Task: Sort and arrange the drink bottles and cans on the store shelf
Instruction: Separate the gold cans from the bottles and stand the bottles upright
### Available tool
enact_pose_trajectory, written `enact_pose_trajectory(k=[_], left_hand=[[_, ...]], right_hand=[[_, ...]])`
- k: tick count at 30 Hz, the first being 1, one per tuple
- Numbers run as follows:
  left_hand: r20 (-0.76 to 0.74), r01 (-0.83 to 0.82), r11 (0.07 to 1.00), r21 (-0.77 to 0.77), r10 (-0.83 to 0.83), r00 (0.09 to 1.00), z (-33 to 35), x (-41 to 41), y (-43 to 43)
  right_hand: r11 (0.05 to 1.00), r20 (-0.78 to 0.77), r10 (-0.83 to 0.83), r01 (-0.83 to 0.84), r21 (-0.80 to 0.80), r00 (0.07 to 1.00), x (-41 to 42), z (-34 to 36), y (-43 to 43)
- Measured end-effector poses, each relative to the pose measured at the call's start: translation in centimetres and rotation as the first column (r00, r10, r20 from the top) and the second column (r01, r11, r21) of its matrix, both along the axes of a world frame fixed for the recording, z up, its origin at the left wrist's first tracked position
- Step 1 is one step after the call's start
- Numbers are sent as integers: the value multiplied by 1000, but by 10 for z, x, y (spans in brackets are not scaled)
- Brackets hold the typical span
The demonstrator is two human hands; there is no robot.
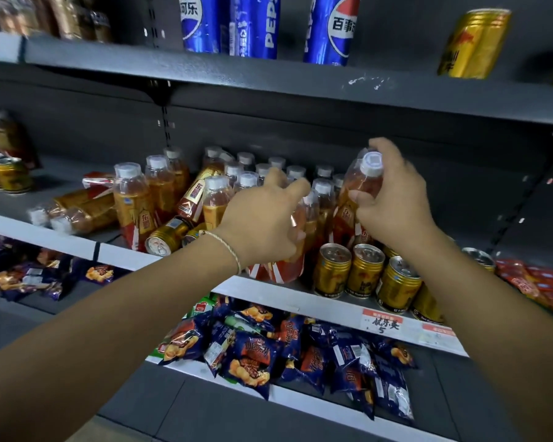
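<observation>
**Q:** Bottle orientation and position?
**A:** Amber bottle [363,189] on the middle shelf [268,290], behind the gold cans [332,269]. Long axis near upright, white cap leaning towards the camera.
**Q:** Hands?
**A:** Right hand [393,199]: fingers curled round the bottle's shoulder. Left hand [262,224]: arm outstretched, fingers wrapped round a second bottle [281,269].
**Q:** Legible writing?
**A:** Blue cans [256,23] above read "PEPSI".

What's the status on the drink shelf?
Left hand grips front bottle. Right hand grips tilted bottle. Fallen bottles, fallen can lie left.
</observation>
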State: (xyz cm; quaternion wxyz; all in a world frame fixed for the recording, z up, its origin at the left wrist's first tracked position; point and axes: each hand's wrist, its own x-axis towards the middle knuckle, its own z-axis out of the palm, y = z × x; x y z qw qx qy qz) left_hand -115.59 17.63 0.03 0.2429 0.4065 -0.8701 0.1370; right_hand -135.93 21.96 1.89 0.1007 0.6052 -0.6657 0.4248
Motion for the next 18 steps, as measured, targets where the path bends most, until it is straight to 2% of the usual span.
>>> enact_pose_trajectory(k=[6,13,18], left_hand=[[-79,60,998,3,-59,995,7,51,11],[-163,94,975,201,-61,985,8,168,14],[-60,12,972,236,2,998,-14,254,15]], right_hand=[[996,-183,-50,62,61,982,66,20,40],[970,-32,7,1,244,999,165,28,51],[920,72,122,-140,367,990,250,-5,31]])
